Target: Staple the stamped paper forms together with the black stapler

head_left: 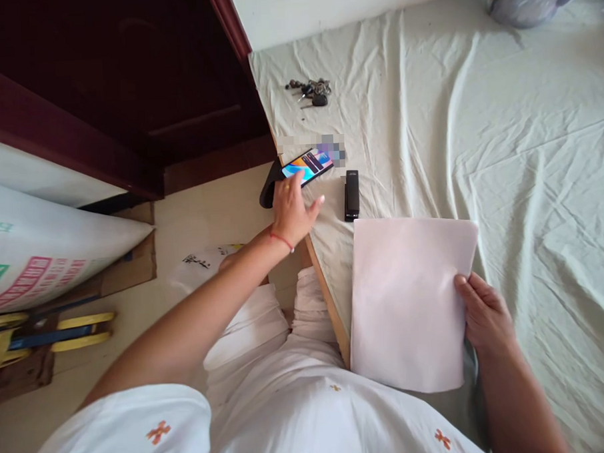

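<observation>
My left hand (pixel 292 210) reaches to the table's left edge with its fingers stretched out, thumb apart. Its fingertips are over the near edge of a phone (pixel 307 166) with a lit, colourful screen; whether they press on it I cannot tell. A black flap (pixel 268 186) juts past the table edge beside the phone. My right hand (pixel 486 308) pinches the right edge of a sheaf of white paper (pixel 410 302), thumb on top and fingers underneath. Just beyond the paper's top left corner lies a black stapler (pixel 351 194).
A bunch of keys (pixel 316 92) lies farther back on the pale, wrinkled tablecloth (pixel 538 143). A clear plastic bag (pixel 527 3) sits at the far right. On the floor at left are a large printed sack (pixel 47 244) and a yellow metal frame (pixel 81 331).
</observation>
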Demonstrator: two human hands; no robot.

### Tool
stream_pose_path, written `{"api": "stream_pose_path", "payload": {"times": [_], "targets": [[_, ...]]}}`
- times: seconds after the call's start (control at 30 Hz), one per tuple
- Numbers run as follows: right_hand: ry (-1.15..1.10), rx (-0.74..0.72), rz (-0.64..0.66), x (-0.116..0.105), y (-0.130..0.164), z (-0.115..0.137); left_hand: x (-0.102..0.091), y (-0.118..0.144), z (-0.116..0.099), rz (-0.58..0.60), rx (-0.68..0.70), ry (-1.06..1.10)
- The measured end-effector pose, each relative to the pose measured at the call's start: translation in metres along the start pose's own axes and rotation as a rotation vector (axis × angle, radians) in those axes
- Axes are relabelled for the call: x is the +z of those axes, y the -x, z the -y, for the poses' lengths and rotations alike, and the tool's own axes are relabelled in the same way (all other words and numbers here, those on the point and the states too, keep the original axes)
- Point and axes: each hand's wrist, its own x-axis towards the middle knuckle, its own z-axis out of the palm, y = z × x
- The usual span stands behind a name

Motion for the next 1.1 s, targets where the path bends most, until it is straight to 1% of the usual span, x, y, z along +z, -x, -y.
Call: {"api": "stream_pose_path", "payload": {"times": [0.03, 0.07, 0.13, 0.2, 0.23, 0.3, 0.37, 0.43, 0.47, 0.6, 0.67, 0.73, 0.83, 0.9, 0.97, 1.1], "targets": [[-0.051, -0.003, -0.044, -0.001, -0.001, 0.001, -0.004, 0.023, -0.004, -0.009, -0.007, 0.077], [-0.111, -0.016, -0.103, -0.002, -0.002, 0.002, -0.008, 0.045, -0.010, 0.009, -0.030, 0.165], [-0.246, -0.051, -0.224, 0.000, -0.006, 0.006, -0.015, 0.085, -0.025, 0.093, -0.110, 0.341], [-0.371, -0.076, -0.323, 0.004, -0.012, 0.007, -0.017, 0.116, -0.042, 0.282, -0.214, 0.571], [-0.408, -0.084, -0.345, 0.006, -0.014, 0.007, -0.016, 0.128, -0.051, 0.376, -0.258, 0.707], [-0.415, -0.107, -0.325, 0.012, -0.018, 0.003, -0.011, 0.145, -0.067, 0.515, -0.363, 1.021], [-0.366, -0.137, -0.224, 0.015, -0.019, -0.003, -0.002, 0.155, -0.080, 0.619, -0.526, 1.314], [-0.317, -0.173, -0.116, 0.016, -0.017, -0.009, 0.006, 0.162, -0.089, 0.666, -0.649, 1.478], [-0.299, -0.192, -0.073, 0.016, -0.016, -0.011, 0.009, 0.165, -0.091, 0.677, -0.685, 1.513], [-0.241, -0.239, 0.034, 0.013, -0.014, -0.016, 0.010, 0.171, -0.097, 0.654, -0.756, 1.508], [-0.244, -0.228, 0.062, 0.012, -0.015, -0.017, 0.009, 0.174, -0.098, 0.635, -0.798, 1.457], [-0.270, -0.187, 0.086, 0.012, -0.015, -0.018, 0.009, 0.177, -0.100, 0.610, -0.830, 1.373], [-0.297, -0.146, 0.102, 0.013, -0.015, -0.017, 0.010, 0.185, -0.102, 0.582, -0.802, 1.264], [-0.291, -0.178, 0.107, 0.014, -0.014, -0.015, 0.008, 0.192, -0.101, 0.559, -0.758, 1.233], [-0.263, -0.228, 0.126, 0.015, -0.014, -0.013, 0.004, 0.198, -0.100, 0.508, -0.739, 1.201], [-0.142, -0.272, 0.176, 0.016, -0.016, -0.013, -0.005, 0.212, -0.096, 0.410, -0.776, 1.143]]}}
